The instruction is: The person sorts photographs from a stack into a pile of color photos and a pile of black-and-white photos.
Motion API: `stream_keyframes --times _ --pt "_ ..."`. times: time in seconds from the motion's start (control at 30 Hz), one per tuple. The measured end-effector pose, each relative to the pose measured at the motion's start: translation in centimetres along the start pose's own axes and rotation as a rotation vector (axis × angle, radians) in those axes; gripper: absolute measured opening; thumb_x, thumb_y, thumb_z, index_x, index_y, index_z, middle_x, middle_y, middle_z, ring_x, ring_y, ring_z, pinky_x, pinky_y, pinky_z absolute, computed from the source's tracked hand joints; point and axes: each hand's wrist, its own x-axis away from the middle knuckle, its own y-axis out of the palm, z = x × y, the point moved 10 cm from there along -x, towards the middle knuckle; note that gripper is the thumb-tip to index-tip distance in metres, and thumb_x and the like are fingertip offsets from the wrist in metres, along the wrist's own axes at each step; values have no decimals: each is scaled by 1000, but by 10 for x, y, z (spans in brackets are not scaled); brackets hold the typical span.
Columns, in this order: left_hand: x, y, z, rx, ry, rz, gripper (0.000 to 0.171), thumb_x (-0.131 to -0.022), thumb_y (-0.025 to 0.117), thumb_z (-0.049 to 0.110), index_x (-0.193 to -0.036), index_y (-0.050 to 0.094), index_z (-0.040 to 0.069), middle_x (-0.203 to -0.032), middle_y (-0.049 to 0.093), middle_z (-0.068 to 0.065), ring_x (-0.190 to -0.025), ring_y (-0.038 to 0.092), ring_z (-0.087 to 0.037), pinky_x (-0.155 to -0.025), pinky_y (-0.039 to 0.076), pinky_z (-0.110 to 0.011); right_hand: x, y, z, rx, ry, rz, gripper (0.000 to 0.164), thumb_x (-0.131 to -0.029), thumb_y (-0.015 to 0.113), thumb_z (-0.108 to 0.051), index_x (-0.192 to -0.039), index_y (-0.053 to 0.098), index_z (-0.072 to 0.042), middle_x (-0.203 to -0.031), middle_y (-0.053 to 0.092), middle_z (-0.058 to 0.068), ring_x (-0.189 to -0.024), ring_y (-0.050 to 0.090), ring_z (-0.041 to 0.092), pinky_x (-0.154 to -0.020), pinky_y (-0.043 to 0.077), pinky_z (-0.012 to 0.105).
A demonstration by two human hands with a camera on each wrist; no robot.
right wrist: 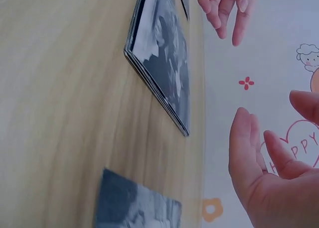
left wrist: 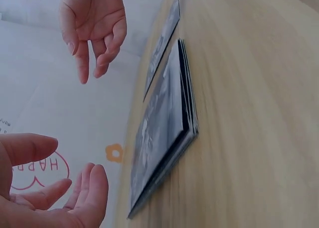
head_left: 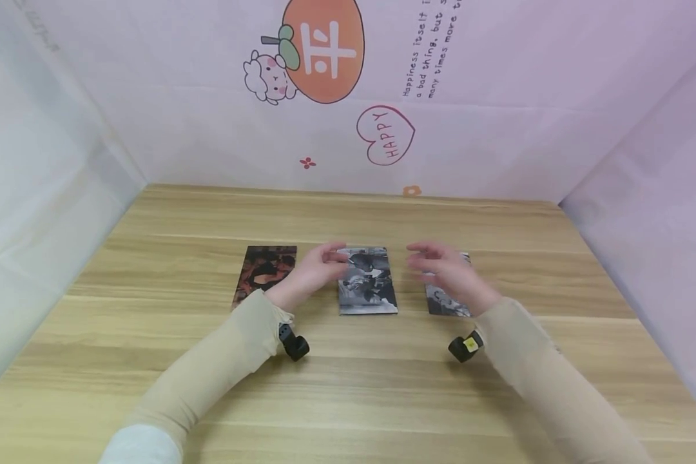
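Three picture cards or stacks lie in a row on the wooden table. The middle one is a stack of black-and-white photo cards [head_left: 367, 287]; its layered edges show in both wrist views [left wrist: 162, 123] [right wrist: 167, 58]. To its left lies a dark reddish picture card [head_left: 263, 270], and to its right a grey photo card [head_left: 445, 303], partly covered by my right hand. My left hand [head_left: 316, 270] hovers between the left card and the middle stack, fingers loosely bent and holding nothing. Above the right card hovers my right hand [head_left: 446, 270], also holding nothing, its fingers apart.
The wooden table [head_left: 371, 393] meets a white printed sheet [head_left: 487, 148] at the back, with an orange fruit drawing and lettering. White sheets also hang at the left and right sides. A small dark camera [head_left: 294, 345] sits on the left wrist and another [head_left: 464, 347] on the right.
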Motion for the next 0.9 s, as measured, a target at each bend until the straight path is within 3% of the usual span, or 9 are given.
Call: stream_keyframes --times 0.2,0.43,0.73,0.9 --pt "2 -8 -12 5 -29 36 56 -94 53 5 -145 32 0 -138 46 -23 -121 52 -34 -98 48 -40 -7 9 14 0 28 -20 54 -97 45 -8 -145 24 7 -146 30 29 -132 36 43 -108 37 48" --pt "1 -10 -25 105 -87 62 58 -92 56 1 -145 32 1 -140 43 -25 -122 51 -35 -100 47 -39 -13 16 27 -21 56 -22 55 -96 45 -6 -145 23 9 -147 29 29 -132 37 44 -108 37 46" --pt "1 -8 -29 132 -103 42 58 -93 54 1 -146 30 1 -142 41 -26 -126 48 -35 -103 44 -39 -19 21 40 -61 98 -6 55 -97 45 -5 -146 23 6 -144 34 30 -133 38 40 -108 39 40" --pt "3 -6 -29 132 -109 22 57 -94 51 1 -147 28 -1 -142 39 -28 -127 47 -36 -104 43 -40 -19 25 40 -52 96 -14 54 -97 43 -4 -146 22 6 -147 30 29 -134 35 40 -109 37 42"
